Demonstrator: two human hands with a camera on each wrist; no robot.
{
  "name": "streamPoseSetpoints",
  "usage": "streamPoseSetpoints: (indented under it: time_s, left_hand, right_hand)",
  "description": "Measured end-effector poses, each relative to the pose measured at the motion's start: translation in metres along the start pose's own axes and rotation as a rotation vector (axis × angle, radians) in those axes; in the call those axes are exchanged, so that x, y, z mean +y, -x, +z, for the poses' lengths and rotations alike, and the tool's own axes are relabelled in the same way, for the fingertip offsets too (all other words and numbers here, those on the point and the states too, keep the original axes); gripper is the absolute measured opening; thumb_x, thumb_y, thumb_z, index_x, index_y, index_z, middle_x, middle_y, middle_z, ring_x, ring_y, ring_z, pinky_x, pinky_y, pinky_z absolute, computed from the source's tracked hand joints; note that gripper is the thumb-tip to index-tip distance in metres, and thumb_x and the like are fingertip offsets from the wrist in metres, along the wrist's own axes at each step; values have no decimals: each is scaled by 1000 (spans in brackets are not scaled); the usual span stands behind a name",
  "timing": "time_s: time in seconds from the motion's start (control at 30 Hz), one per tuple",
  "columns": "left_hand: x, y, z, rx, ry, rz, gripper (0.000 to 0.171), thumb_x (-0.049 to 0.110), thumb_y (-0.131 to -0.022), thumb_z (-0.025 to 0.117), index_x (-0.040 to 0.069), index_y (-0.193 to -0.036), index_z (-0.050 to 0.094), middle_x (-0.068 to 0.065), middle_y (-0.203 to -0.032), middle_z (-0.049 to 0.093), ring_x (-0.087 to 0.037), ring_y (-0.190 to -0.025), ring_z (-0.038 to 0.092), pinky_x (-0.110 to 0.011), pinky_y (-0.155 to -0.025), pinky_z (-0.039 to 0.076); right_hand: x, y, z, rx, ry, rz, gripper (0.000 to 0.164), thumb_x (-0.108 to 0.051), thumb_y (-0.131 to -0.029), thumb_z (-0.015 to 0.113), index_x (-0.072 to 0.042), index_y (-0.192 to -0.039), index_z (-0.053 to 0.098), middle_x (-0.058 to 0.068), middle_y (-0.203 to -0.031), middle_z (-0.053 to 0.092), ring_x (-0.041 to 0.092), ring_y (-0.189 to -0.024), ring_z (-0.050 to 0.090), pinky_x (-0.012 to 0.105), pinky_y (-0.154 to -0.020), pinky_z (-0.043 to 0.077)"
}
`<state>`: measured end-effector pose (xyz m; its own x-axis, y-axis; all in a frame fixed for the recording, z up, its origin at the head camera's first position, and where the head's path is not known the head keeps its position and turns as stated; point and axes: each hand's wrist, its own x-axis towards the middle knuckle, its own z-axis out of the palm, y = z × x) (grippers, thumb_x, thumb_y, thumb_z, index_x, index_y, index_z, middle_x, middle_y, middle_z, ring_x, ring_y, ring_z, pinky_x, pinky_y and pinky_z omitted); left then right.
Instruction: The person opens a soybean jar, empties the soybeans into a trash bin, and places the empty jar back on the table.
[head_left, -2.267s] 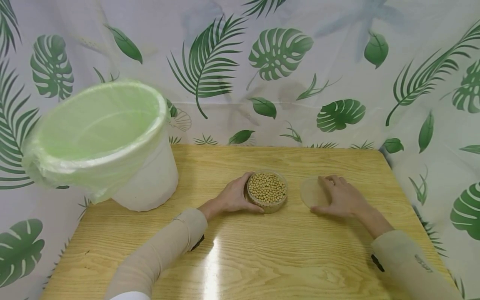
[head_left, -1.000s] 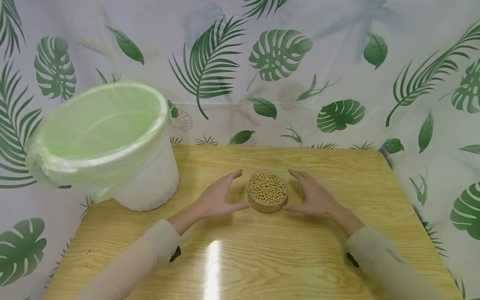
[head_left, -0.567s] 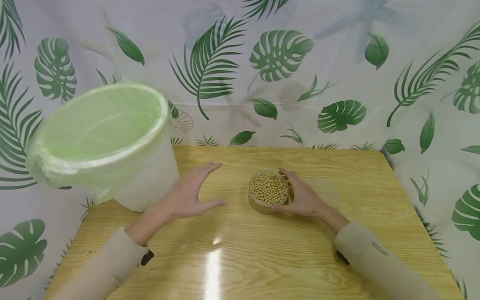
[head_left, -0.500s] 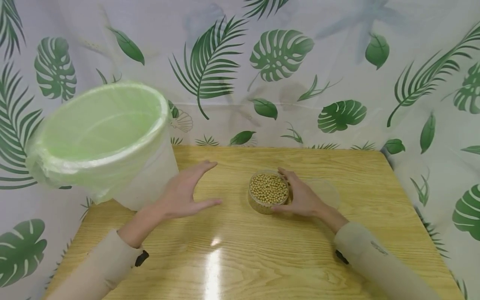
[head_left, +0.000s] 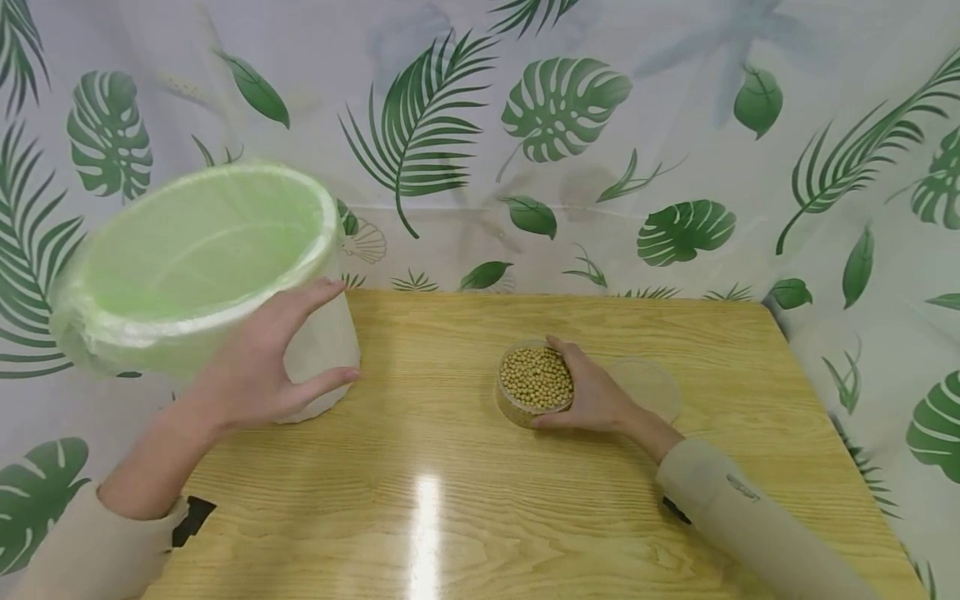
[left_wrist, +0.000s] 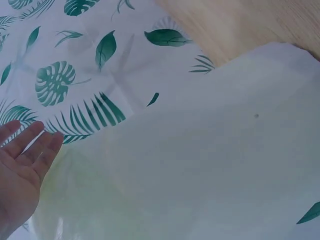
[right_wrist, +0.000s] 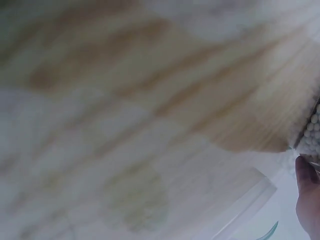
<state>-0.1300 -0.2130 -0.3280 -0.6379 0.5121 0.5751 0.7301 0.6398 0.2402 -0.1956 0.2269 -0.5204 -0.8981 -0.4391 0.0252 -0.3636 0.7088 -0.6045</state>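
Note:
In the head view, a round clear tub (head_left: 517,412) full of yellowish soybeans (head_left: 535,377) stands on the wooden table. My right hand (head_left: 592,398) grips its right side, thumb at the front and fingers round the back. At the right edge of the right wrist view, part of the right hand (right_wrist: 309,197) shows beside the beans (right_wrist: 313,131). My left hand (head_left: 255,367) is in front of a white bucket (head_left: 326,346), thumb and fingers spread, holding nothing. The left wrist view shows the left hand (left_wrist: 20,180) with extended fingers beside the bucket's pale wall (left_wrist: 200,155).
A thin green plastic bag (head_left: 202,250) lines the tall bucket at the table's left and folds over its rim. Right of the tub, a clear round lid (head_left: 654,385) lies flat on the table (head_left: 465,517). A leaf-patterned cloth (head_left: 450,125) hangs behind.
My left hand has let go of the tub and moved left, across to the bucket. My right hand has left the lid and taken hold of the tub, which stays about in place.

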Motion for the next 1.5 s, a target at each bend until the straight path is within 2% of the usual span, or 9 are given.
streamPoseSetpoints:
  time_s: [0.13,0.2,0.4,0.57,0.67,0.77,1.0,1.3,1.5]
  left_hand:
    - [4,4,-13,92,-2,47,88,73,-97,55,-1,-145,59,-21,-140,69,-40,-120,68,-17,-114,44]
    - [6,6,-19,123,-2,65,86,71,-97,57,-2,-143,60,-21,-137,70,-40,-119,67,-9,-118,36]
    - [3,10,-41,189,-42,53,88,74,-96,59,-1,-142,62,-22,-135,71,-40,-121,65,-10,-121,34]
    - [-15,21,-56,214,-178,-26,95,83,-92,53,3,-142,63,-20,-137,71,-41,-124,66,-20,-124,38]
    - [-28,31,-67,179,-272,-101,104,90,-90,46,2,-145,61,-23,-143,67,-47,-128,63,-45,-121,46]
    - [-41,41,-79,123,-307,-181,112,94,-88,40,2,-149,56,-26,-149,61,-52,-134,58,-65,-116,42]
    - [-65,59,-97,-5,-366,-274,106,87,-96,35,2,-160,41,-28,-163,44,-49,-152,40,-58,-133,24]
    - [-72,67,-94,-152,-427,-366,82,65,-109,31,7,-167,27,-29,-172,25,-49,-161,23,-65,-134,10]
    - [-73,68,-88,-157,-433,-382,80,65,-110,30,10,-168,25,-27,-173,23,-48,-162,20,-64,-134,7]
  right_hand:
    - [-3,-2,1,15,17,-2,136,-64,-66,95,-9,-168,21,18,-164,42,42,-149,48,62,-121,43]
    - [-4,-2,1,27,12,-6,135,-62,-66,95,-9,-167,23,18,-162,44,42,-147,50,62,-119,44]
    - [-2,-3,5,60,22,-28,130,-58,-66,96,-7,-165,27,18,-159,47,41,-143,54,61,-117,47]
    - [-2,-4,7,90,37,-56,127,-54,-66,97,-5,-163,31,19,-156,50,42,-140,57,62,-114,49]
    - [-6,-5,8,103,35,-86,125,-52,-66,97,-2,-161,33,21,-153,52,42,-138,58,61,-113,51]
    - [-13,-7,8,108,24,-109,125,-51,-65,97,-1,-160,34,21,-152,52,42,-138,58,61,-114,50]
    - [-32,-18,4,150,32,-158,124,-51,-62,99,-1,-157,37,20,-149,56,39,-135,60,59,-113,53]
    - [-66,-41,-21,174,75,-265,122,-50,-60,98,-1,-155,39,19,-145,59,37,-133,62,55,-114,53]
    - [-89,-56,-41,187,80,-357,123,-46,-60,98,3,-155,38,22,-146,57,38,-133,62,53,-115,53]
